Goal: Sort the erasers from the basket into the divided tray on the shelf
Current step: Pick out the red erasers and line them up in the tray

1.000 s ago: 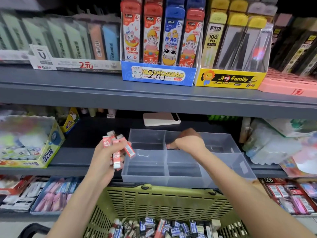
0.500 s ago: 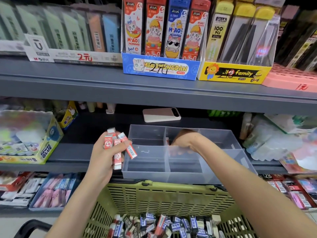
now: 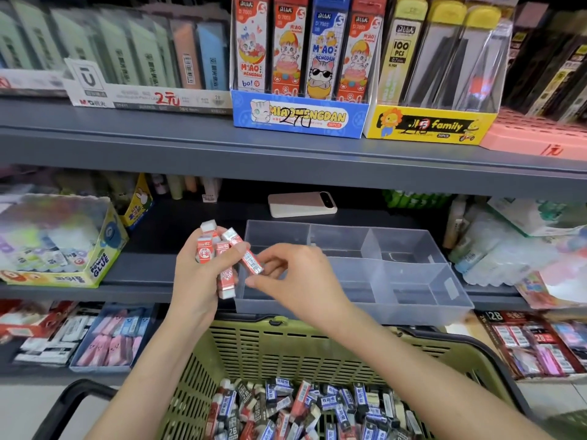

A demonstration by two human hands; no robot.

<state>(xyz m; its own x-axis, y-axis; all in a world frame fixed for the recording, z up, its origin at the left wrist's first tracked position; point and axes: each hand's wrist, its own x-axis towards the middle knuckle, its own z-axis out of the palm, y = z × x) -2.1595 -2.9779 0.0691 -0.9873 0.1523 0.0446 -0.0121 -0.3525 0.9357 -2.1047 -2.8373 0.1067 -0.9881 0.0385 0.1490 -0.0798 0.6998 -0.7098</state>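
Location: a shop aisle of grey metal shelving, stocked with stationery.

Upper shelf (image 3: pixel 190 144): a blue display box (image 3: pixel 298 117) of cartoon-cat packs stands beside a yellow display box (image 3: pixel 428 125) of clear-cased packs. Both are hand-marked with a price.

Middle shelf (image 3: pixel 143 271): the divided tray (image 3: pixel 413 300), clear plastic with several compartments, sits at the front edge, just above the far rim of the basket. A flat pinkish device (image 3: pixel 301 203) lies behind it. A glue carton (image 3: pixel 98 258) stands well to the left, and soft plastic-wrapped goods (image 3: pixel 495 249) are stacked to the right.

Lower shelf (image 3: pixel 111 338): trays of small packaged goods, blurred.

Basket (image 3: pixel 286 350): green slatted plastic with a black handle (image 3: pixel 73 398). It stands in front of the shelving, under both forearms. It holds a loose heap of basket erasers (image 3: pixel 301 408) in red, blue and black sleeves.

Left hand (image 3: pixel 197 281): raised in front of the tray's left end, fingers curled round a bunch of red-sleeved erasers (image 3: pixel 205 252), which stand roughly upright.

Right hand (image 3: pixel 298 281): just beside the left hand, over the tray's front left compartment. Its thumb and forefinger pinch the lower end of a slanted eraser (image 3: pixel 251 260) that sticks out of the bunch, with the left thumb lying across its upper part.
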